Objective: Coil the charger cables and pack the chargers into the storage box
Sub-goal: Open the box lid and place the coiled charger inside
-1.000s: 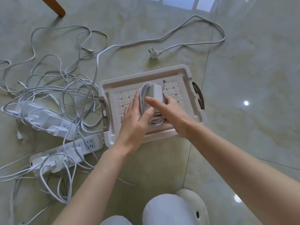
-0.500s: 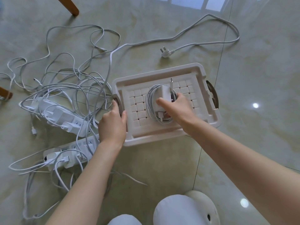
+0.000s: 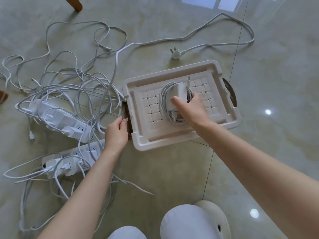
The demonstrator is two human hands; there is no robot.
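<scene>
A cream storage box (image 3: 229, 107) with a woven-pattern lid sits on the floor, its lid on. On the lid lies a white charger (image 3: 179, 95) with its cable coiled around it. My right hand (image 3: 193, 107) grips this charger from the right, forefinger stretched over it. My left hand (image 3: 117, 133) pinches the brown clasp (image 3: 124, 111) on the box's left end. Left of the box, two white power strips (image 3: 69, 125) carry several plugged-in chargers under a tangle of white cables (image 3: 74, 87).
A long white power cord with a three-pin plug (image 3: 175, 53) loops across the floor behind the box. A wooden furniture leg (image 3: 74, 3) stands at the top left. My knees and a white shoe (image 3: 212, 219) are at the bottom edge.
My left hand left the coiled charger, moved left to the box's end and took hold of the brown clasp. My right hand stayed on the charger.
</scene>
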